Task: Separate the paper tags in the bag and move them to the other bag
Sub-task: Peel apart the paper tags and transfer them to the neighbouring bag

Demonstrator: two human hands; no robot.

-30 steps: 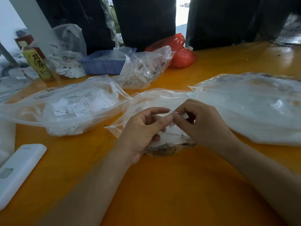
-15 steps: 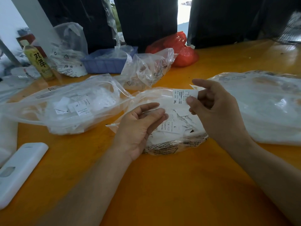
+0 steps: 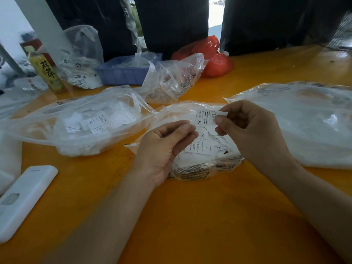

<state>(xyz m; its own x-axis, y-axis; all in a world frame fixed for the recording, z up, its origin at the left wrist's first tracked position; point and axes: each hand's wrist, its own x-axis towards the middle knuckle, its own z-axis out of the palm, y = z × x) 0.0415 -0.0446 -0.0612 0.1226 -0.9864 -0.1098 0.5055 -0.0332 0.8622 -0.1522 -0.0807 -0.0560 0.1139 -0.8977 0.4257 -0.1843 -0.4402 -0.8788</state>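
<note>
While an XL tag (image 3: 206, 117) was pinched in the right hand (image 3: 253, 134), the left hand (image 3: 167, 147) was held loosely curled, empty. Only one tag should be lifted away.

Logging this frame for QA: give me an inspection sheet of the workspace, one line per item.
Surface: orange table, bare in front.
Job's things: XL tag pinched above middle bag of loose tags; left bag also holds tags.
Clutter: white device, bottle, blue tray, red bag, large right bag.
Grippers: right hand grips the tag; left hand half curled, empty.
Cables: nothing seen.
Surroundings: dark fabric behind.
</note>
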